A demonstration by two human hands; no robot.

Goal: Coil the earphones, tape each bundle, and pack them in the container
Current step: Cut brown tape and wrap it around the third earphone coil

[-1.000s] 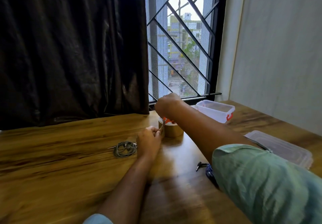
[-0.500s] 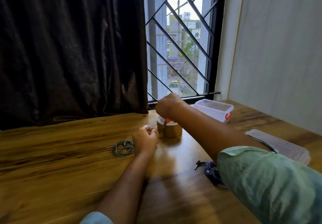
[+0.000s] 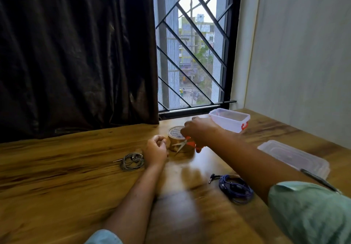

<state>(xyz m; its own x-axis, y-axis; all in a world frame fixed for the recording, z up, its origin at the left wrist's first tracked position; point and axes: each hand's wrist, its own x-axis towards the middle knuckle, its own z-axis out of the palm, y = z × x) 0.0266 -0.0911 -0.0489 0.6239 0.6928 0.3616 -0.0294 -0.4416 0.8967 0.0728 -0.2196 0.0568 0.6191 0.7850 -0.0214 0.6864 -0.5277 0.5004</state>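
Observation:
A grey coiled earphone (image 3: 131,161) lies on the wooden table (image 3: 57,177), just left of my left hand (image 3: 156,150). That hand is closed beside a brown tape roll (image 3: 176,138) and pinches the tape's end. My right hand (image 3: 199,132) holds orange-handled scissors (image 3: 183,144) with the blades parted in front of the roll. A blue coiled earphone (image 3: 235,187) sits near my right forearm. The clear container (image 3: 228,119) with a red latch stands open at the back right.
The container's clear lid (image 3: 294,157) lies at the right with a dark pen (image 3: 319,180) at its near edge. A dark curtain (image 3: 76,53) and a barred window (image 3: 193,53) stand behind the table. A wall runs along the right.
My right hand has come down from the top of the tape roll with the scissors, which now show with blades parted beside the roll. My left hand stays at the roll's left.

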